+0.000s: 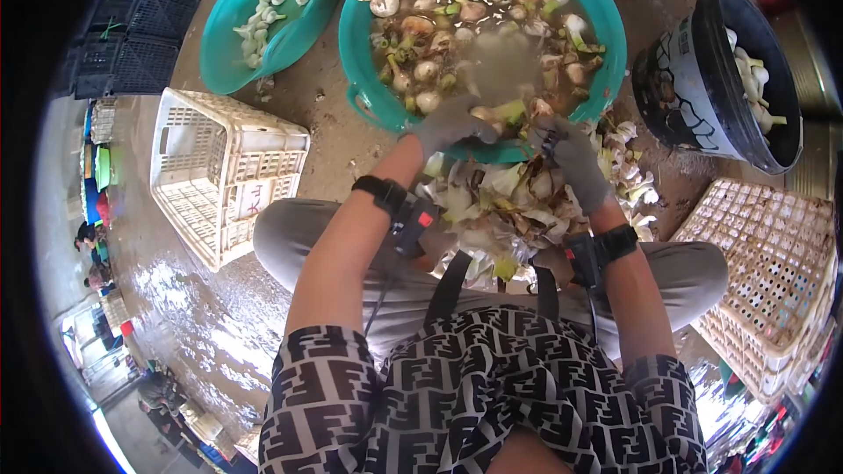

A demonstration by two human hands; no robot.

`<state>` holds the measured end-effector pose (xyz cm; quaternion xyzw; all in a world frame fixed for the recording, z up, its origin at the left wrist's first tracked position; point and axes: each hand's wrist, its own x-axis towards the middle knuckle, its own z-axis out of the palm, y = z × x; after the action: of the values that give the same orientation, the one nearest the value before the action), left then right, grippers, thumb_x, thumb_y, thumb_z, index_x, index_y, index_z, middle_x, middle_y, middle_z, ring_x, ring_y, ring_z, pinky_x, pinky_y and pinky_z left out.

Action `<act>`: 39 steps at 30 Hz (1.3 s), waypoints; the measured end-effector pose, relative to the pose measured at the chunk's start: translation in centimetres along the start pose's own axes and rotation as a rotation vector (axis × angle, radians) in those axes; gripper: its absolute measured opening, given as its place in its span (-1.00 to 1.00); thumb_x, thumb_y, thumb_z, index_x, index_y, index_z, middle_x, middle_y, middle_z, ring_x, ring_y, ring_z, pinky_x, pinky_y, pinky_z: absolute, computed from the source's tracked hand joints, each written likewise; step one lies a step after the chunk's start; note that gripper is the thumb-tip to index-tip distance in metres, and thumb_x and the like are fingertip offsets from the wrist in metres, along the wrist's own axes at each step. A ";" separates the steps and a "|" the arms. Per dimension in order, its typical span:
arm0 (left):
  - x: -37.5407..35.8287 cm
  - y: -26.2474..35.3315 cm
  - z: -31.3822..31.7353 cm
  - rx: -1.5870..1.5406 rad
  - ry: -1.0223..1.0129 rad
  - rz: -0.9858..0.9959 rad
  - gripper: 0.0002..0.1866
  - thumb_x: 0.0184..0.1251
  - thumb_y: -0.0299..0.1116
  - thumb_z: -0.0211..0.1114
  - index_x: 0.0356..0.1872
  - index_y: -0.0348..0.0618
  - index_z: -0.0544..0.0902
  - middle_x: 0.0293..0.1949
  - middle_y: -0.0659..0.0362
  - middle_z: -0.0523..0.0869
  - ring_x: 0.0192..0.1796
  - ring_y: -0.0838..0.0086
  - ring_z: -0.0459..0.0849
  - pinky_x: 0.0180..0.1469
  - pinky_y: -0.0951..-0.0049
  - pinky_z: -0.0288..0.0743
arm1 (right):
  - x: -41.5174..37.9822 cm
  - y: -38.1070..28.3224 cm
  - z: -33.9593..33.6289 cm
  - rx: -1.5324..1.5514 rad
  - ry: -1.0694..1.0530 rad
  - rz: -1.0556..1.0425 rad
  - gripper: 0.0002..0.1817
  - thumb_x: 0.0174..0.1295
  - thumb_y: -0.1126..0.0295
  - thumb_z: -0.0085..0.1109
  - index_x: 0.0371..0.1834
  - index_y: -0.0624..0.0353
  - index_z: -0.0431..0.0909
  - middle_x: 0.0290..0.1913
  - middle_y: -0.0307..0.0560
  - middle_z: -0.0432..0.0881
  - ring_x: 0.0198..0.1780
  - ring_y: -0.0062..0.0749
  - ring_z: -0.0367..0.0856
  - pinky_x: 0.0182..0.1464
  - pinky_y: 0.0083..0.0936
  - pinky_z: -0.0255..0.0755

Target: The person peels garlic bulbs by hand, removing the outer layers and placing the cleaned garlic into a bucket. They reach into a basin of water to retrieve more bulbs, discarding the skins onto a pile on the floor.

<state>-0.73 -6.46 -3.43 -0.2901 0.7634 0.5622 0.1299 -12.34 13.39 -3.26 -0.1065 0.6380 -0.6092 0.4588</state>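
Bulbs (428, 70), round and wet, sit in muddy water in a smooth green tub (614, 57) at the far middle. Both gray-gloved hands reach over its near edge. The left hand (450, 126) bends beside a green-stemmed bulb (507, 111); I cannot tell if it pinches it. The right hand (571, 151) curls its fingers; its grip is unclear. Thin, crinkly peels (527, 197) lie nearer.

My grey-gloved left hand (454, 127) touches a pale bulb with green stem (507, 111) at the near rim of the round turquoise plastic tub (355, 53), where whitish round bulbs (427, 71) lie in brown water (505, 63). My grey-gloved right hand (571, 156) is near, above dry papery peels (492, 211).
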 end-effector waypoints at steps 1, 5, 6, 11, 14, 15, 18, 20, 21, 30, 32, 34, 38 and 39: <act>-0.6 0.2 0.4 0.020 -0.005 0.034 -0.25 -0.28 -0.13 0.47 0.03 -0.31 0.48 -0.09 -0.02 0.62 -0.06 0.29 0.60 -0.03 0.41 0.45 | -0.1 -0.2 0.5 -0.004 -0.028 -0.007 -0.75 0.11 0.49 0.10 -0.12 0.28 0.53 -0.40 -0.26 0.56 -0.48 -0.67 0.43 -0.50 -0.69 0.28; -5.6 6.1 1.5 0.050 -0.061 0.090 -0.26 -0.17 -0.08 0.43 0.09 -0.26 0.47 -0.02 -0.03 0.59 0.04 0.27 0.55 0.11 0.41 0.35 | -1.0 -1.1 2.2 0.019 -0.061 0.019 -0.79 0.14 0.40 0.18 -0.20 0.28 0.56 -0.44 -0.31 0.55 -0.53 -0.71 0.39 -0.55 -0.73 0.22; -6.0 6.1 2.0 0.013 0.006 0.141 -0.26 -0.16 -0.08 0.44 0.09 -0.25 0.46 -0.02 -0.02 0.58 0.03 0.28 0.55 0.11 0.41 0.35 | -1.6 -1.7 2.1 0.047 -0.052 -0.001 -0.78 0.14 0.36 0.19 -0.23 0.28 0.56 -0.46 -0.32 0.54 -0.54 -0.72 0.37 -0.56 -0.73 0.22; -5.8 4.4 5.3 -0.074 0.298 0.574 -0.28 -0.08 -0.15 0.45 0.13 -0.21 0.39 -0.03 0.07 0.55 -0.01 0.34 0.55 0.07 0.40 0.40 | -3.6 -3.7 1.5 0.135 -0.029 -0.031 -0.82 0.18 0.30 0.15 -0.43 0.18 0.53 -0.61 -0.36 0.44 -0.66 -0.73 0.32 -0.63 -0.77 0.13; -6.2 4.4 5.9 -0.219 0.234 0.518 -0.31 -0.04 -0.26 0.44 0.14 -0.18 0.35 -0.06 0.14 0.53 -0.06 0.40 0.56 0.02 0.46 0.45 | -3.5 -2.2 0.4 -0.368 -0.100 -0.500 -0.87 0.17 0.39 0.15 -0.36 0.24 0.55 -0.55 -0.34 0.47 -0.61 -0.72 0.36 -0.60 -0.76 0.22; -6.3 4.3 6.0 -0.236 0.230 0.504 -0.34 -0.02 -0.27 0.42 0.14 -0.18 0.36 -0.06 0.15 0.53 -0.07 0.43 0.56 -0.01 0.48 0.48 | -3.7 -2.3 0.4 -0.261 -0.103 -0.429 -0.88 0.16 0.44 0.13 -0.32 0.26 0.55 -0.52 -0.32 0.49 -0.59 -0.71 0.38 -0.58 -0.74 0.24; -6.4 3.9 6.1 -0.437 0.163 0.398 -0.46 0.08 -0.25 0.35 0.09 -0.16 0.39 -0.09 0.17 0.54 -0.11 0.46 0.58 -0.09 0.51 0.53 | -4.0 -2.2 0.5 -0.096 -0.131 -0.350 -0.86 0.12 0.51 0.11 -0.25 0.27 0.57 -0.48 -0.27 0.54 -0.56 -0.68 0.42 -0.55 -0.71 0.30; -6.2 3.4 6.1 -0.772 0.038 0.239 -0.54 0.18 -0.17 0.27 0.04 -0.15 0.42 -0.12 0.16 0.55 -0.15 0.45 0.60 -0.15 0.51 0.57 | -3.2 -1.4 0.2 -0.169 -0.132 -0.371 -0.85 0.09 0.53 0.12 -0.26 0.24 0.60 -0.49 -0.21 0.56 -0.54 -0.62 0.45 -0.51 -0.69 0.32; -6.2 3.4 5.9 -0.910 -0.021 0.197 -0.57 0.21 -0.12 0.22 0.01 -0.15 0.43 -0.13 0.15 0.55 -0.18 0.44 0.61 -0.21 0.50 0.57 | -3.2 -1.5 0.2 -0.188 -0.115 -0.327 -0.84 0.07 0.54 0.12 -0.26 0.25 0.60 -0.46 -0.17 0.58 -0.51 -0.59 0.48 -0.47 -0.67 0.35; -6.1 3.5 6.5 -1.006 0.066 0.106 -0.52 0.31 0.08 0.02 -0.11 -0.17 0.46 -0.42 0.20 0.59 -0.55 0.56 0.53 -0.67 0.62 0.30 | -3.3 -0.9 0.4 -0.550 0.038 -0.584 -0.77 0.00 0.54 0.20 -0.21 0.24 0.60 -0.34 -0.11 0.64 -0.29 -0.43 0.59 -0.15 -0.60 0.42; -6.1 3.5 7.4 -0.576 0.327 0.145 -0.52 0.33 0.10 -0.03 -0.12 -0.17 0.47 -0.48 0.23 0.58 -0.64 0.60 0.46 -0.71 0.65 0.24 | -3.7 -1.0 0.5 -0.379 -0.027 -0.386 -0.77 0.01 0.54 0.18 -0.21 0.22 0.59 -0.35 -0.06 0.64 -0.29 -0.41 0.60 -0.16 -0.59 0.43; -6.2 3.6 6.7 -0.837 0.212 0.089 -0.52 0.33 0.09 -0.03 -0.11 -0.17 0.46 -0.53 0.24 0.56 -0.69 0.65 0.41 -0.73 0.65 0.22 | -4.6 -2.1 0.2 -0.480 -0.090 -0.540 -0.81 0.03 0.53 0.18 -0.25 0.25 0.57 -0.35 -0.08 0.62 -0.34 -0.38 0.57 -0.22 -0.57 0.43; -6.6 3.3 4.9 -1.054 -0.004 -0.005 -0.54 0.30 0.08 0.05 -0.24 -0.19 0.53 -0.58 0.20 0.56 -0.66 0.60 0.47 -0.68 0.60 0.31 | -5.8 -1.7 -0.8 -0.654 -0.082 -0.797 -0.85 0.06 0.58 0.12 -0.27 0.26 0.56 -0.39 -0.07 0.61 -0.38 -0.44 0.55 -0.27 -0.60 0.42; -6.1 3.1 4.7 -0.844 0.115 -0.047 -0.53 0.29 0.08 0.05 -0.29 -0.20 0.54 -0.57 0.19 0.57 -0.64 0.55 0.49 -0.64 0.57 0.35 | -5.8 -1.4 -0.9 -0.648 -0.050 -0.789 -0.84 0.05 0.58 0.12 -0.26 0.26 0.56 -0.41 -0.07 0.61 -0.38 -0.45 0.55 -0.27 -0.60 0.42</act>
<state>1.72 0.31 0.60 -0.3661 0.4656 0.8052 -0.0301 -10.31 17.66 0.41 -0.4909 0.6942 -0.5040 0.1524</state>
